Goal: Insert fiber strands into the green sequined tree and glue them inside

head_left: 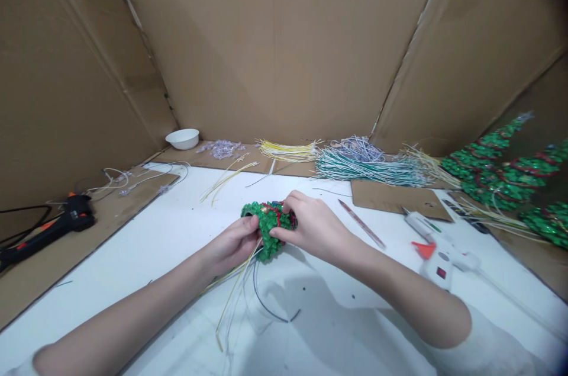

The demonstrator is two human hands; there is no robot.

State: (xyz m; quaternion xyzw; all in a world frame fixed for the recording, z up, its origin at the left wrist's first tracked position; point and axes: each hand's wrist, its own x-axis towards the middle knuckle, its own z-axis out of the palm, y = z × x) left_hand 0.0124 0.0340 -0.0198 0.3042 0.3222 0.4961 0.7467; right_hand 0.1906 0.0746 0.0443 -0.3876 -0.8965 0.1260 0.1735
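A small green tree-like piece [268, 232] with red trim and a few small ornaments lies on its side between my two hands, above the white table [177, 328]. My left hand [235, 243] grips its left end, thumb on top. From the right, my right hand [306, 222] holds the other end, thumb against the green surface and fingers bent over the red trim. Yellow and white wires [231, 305] hang from the left end toward me, with a dark curved wire [266, 305] beside them. The fingertips under the piece are hidden.
At the back are a white bowl [182, 139], clear beads [222, 149], yellow wires [288, 151] and green wires [373, 169]. Right: a pencil-like stick [361, 223], white glue gun [439, 251], cardboard piece [394, 198] and green trees [497, 174]. Left: a black glue gun [75, 214]. Cardboard walls [275, 56] surround the table.
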